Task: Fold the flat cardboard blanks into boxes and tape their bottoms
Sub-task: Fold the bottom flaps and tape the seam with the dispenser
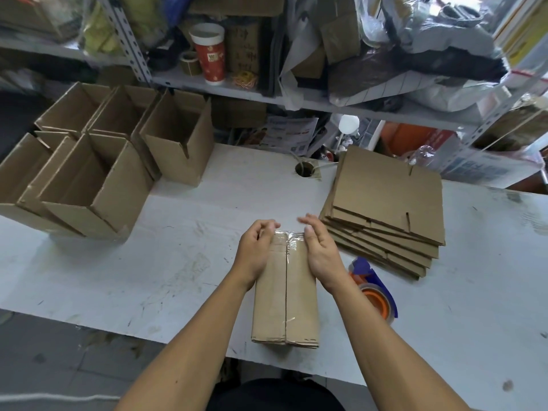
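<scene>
A folded cardboard box [284, 295] stands bottom-up at the near edge of the white table [166, 262], clear tape running along its centre seam. My left hand [255, 250] presses the box's far left edge with curled fingers over the taped end. My right hand [321, 250] lies flat against the far right edge, fingers straight. A stack of flat cardboard blanks [388, 209] lies to the right. A blue and orange tape dispenser [373, 289] rests just right of the box.
Several finished open boxes [98, 173] stand at the table's left and back left. A cable hole [304, 169] sits mid-table at the back. Cluttered shelves [267, 93] with a red cup [209, 53], bags and tape rolls rise behind.
</scene>
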